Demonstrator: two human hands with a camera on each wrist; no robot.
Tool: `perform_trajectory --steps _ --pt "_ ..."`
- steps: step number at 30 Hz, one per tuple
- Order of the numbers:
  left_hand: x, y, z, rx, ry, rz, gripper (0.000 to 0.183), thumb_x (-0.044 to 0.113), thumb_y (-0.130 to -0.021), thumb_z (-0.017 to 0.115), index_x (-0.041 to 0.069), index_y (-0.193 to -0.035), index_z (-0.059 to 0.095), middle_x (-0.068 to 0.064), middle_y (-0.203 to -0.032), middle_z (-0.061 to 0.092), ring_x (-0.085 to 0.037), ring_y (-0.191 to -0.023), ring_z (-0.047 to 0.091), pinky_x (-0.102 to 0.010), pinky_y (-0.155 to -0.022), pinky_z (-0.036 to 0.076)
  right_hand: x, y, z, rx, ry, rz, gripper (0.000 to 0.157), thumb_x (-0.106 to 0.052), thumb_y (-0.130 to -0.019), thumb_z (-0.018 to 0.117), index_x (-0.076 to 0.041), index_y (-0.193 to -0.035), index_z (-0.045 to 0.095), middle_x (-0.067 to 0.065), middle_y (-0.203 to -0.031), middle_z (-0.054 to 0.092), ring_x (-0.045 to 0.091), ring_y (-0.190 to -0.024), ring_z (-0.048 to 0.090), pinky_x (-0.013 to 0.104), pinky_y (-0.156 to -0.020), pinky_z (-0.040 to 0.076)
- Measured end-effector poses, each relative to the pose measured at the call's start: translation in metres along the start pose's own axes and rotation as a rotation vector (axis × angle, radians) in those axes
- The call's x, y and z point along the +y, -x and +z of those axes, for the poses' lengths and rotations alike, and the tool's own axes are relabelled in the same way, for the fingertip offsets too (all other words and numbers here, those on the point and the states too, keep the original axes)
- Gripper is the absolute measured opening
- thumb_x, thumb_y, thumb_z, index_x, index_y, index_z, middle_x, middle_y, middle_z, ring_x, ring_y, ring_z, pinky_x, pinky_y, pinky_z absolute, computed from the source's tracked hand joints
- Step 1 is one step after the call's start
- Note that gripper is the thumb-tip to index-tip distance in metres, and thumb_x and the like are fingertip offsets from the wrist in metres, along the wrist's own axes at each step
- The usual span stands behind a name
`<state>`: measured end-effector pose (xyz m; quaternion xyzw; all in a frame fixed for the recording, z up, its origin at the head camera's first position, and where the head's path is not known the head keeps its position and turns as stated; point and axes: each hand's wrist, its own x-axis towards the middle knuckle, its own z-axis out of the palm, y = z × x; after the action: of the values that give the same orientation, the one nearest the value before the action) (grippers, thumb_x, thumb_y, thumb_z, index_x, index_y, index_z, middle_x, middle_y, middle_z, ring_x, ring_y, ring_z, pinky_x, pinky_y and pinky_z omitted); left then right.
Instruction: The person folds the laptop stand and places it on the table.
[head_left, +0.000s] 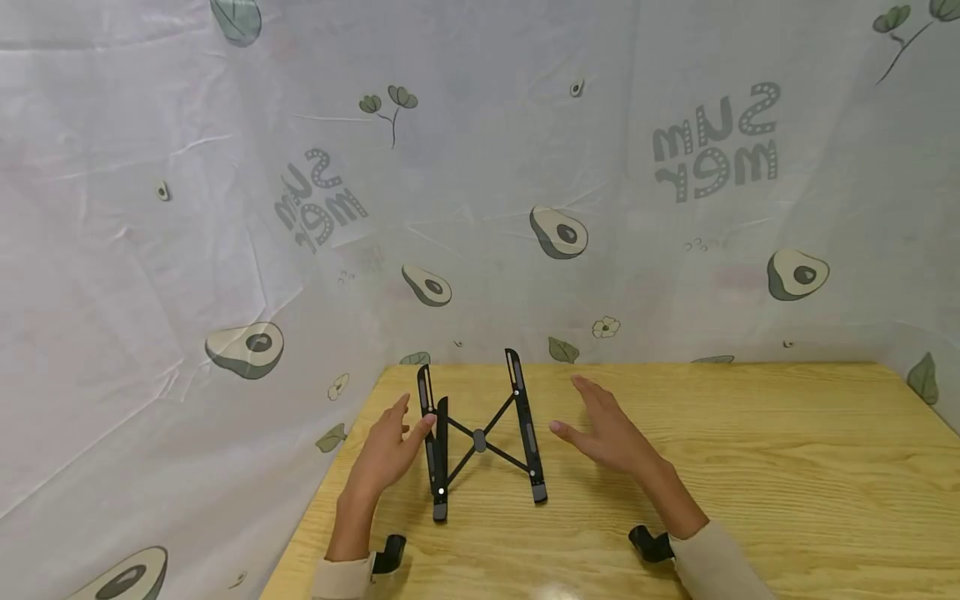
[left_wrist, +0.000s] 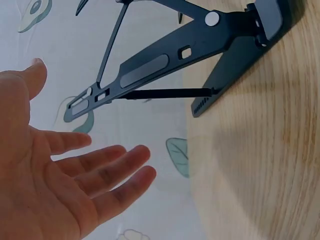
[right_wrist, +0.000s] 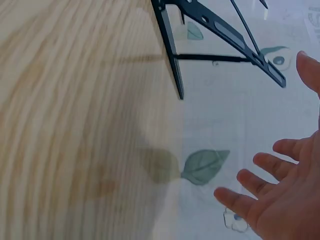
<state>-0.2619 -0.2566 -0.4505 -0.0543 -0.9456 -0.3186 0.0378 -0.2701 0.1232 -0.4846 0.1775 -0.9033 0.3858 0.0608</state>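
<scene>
A black folding laptop stand (head_left: pixel 480 440) is unfolded on the wooden table, its crossed bars joined at a grey hub between two long side arms. In the left wrist view, a side arm (left_wrist: pixel 145 71) of the stand slopes up from its base, with grey pads along it. My left hand (head_left: pixel 390 446) is beside the stand's left arm, its fingers extended and holding nothing. On the other side, my right hand (head_left: pixel 611 433) is held apart from the stand, fingers spread and palm turned inward. The right wrist view shows the stand (right_wrist: pixel 220 30) beyond the right hand's fingertips.
The wooden table (head_left: pixel 750 467) extends far to the right of the stand. A pale curtain (head_left: pixel 480 167) printed with avocados and leaves hangs behind the table and along its left edge. Black wrist mounts (head_left: pixel 388 554) are strapped at both sleeves.
</scene>
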Motion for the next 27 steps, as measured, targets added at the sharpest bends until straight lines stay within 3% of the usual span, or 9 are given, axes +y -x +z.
perform_trajectory --steps 4,9,12,17,21,27 --pt "-0.003 -0.001 0.002 0.007 0.023 0.009 0.087 0.062 -0.109 0.050 0.006 -0.170 0.025 -0.029 -0.164 0.044 -0.047 -0.136 0.062 -0.063 -0.107 0.056 -0.006 -0.008 0.011 0.006 -0.056 -0.014 0.089 -0.047 -0.104 0.069 -0.002 -0.169 0.027 0.027 -0.170 0.035 0.053 -0.156 0.035 0.076 -0.121 0.035" --pt "-0.007 -0.003 0.006 0.010 0.059 0.028 0.083 0.060 -0.109 0.052 0.006 -0.169 0.031 -0.028 -0.158 0.053 -0.046 -0.131 0.065 -0.060 -0.102 0.059 -0.014 -0.018 0.025 0.010 -0.180 -0.043 0.082 -0.035 -0.104 0.073 -0.002 -0.167 0.032 0.025 -0.158 0.049 0.046 -0.139 0.057 0.063 -0.111 0.054" --pt "-0.010 -0.006 0.008 0.014 0.072 0.043 0.082 0.060 -0.109 0.053 0.007 -0.168 0.033 -0.026 -0.154 0.057 -0.045 -0.129 0.066 -0.059 -0.100 0.061 -0.017 -0.022 0.033 0.019 -0.232 -0.047 0.077 -0.027 -0.103 0.075 -0.002 -0.165 0.036 0.023 -0.153 0.054 0.040 -0.131 0.062 0.056 -0.105 0.059" --pt "-0.013 -0.007 0.012 0.023 0.065 0.064 0.079 0.053 -0.108 0.060 0.007 -0.167 0.035 -0.021 -0.141 0.064 -0.037 -0.117 0.071 -0.054 -0.093 0.063 -0.020 -0.026 0.045 0.028 -0.249 -0.021 0.070 -0.016 -0.102 0.075 -0.003 -0.163 0.043 0.021 -0.142 0.061 0.028 -0.116 0.067 0.044 -0.096 0.064" --pt "-0.013 -0.008 0.011 0.019 0.067 0.081 0.077 0.040 -0.106 0.069 0.007 -0.167 0.035 -0.017 -0.129 0.068 -0.025 -0.104 0.074 -0.042 -0.081 0.064 -0.022 -0.027 0.051 0.021 -0.254 -0.009 0.068 -0.009 -0.101 0.074 -0.004 -0.162 0.044 0.020 -0.136 0.063 0.021 -0.106 0.068 0.036 -0.088 0.064" --pt "-0.013 -0.008 0.008 -0.028 0.134 0.086 0.076 0.022 -0.105 0.073 0.009 -0.168 0.033 -0.013 -0.119 0.067 -0.016 -0.086 0.073 -0.029 -0.067 0.059 -0.024 -0.030 0.056 0.011 -0.273 -0.034 0.065 -0.001 -0.102 0.071 -0.004 -0.162 0.045 0.019 -0.132 0.063 0.024 -0.103 0.071 0.029 -0.079 0.063"
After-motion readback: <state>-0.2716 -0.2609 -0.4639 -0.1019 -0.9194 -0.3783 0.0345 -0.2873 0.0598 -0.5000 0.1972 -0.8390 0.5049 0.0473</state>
